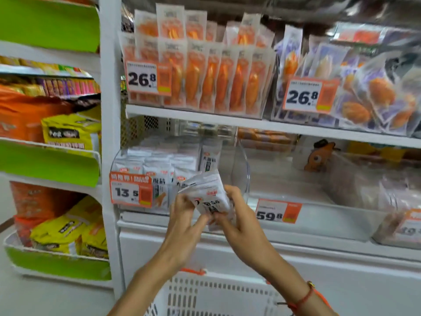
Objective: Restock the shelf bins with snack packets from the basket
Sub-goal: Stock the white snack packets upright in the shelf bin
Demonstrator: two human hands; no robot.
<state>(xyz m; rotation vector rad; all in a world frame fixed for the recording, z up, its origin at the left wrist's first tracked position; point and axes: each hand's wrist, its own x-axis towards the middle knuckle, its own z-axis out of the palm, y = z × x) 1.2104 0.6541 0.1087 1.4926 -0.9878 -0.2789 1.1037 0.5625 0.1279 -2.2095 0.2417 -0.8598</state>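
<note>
Basket (pixel 218 293) lowest; both hands (pixel 182 215) (pixel 237 215) pinch blurred, seemingly several packets (pixel 210 197) before clear bin (pixel 241 169).

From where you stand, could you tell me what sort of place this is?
Most likely a shop's snack aisle: price tags on shelf edges, clear bins of packets, and a white basket below.

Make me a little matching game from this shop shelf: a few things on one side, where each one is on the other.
Things:
1. white packets
2. basket
3. 13.5 tag
4. orange packets

Places:
A. upper shelf
B. held in both hands
C. front of the clear bin
D. bottom, below the arms

Pairs: 1-B, 2-D, 3-C, 4-A
</note>
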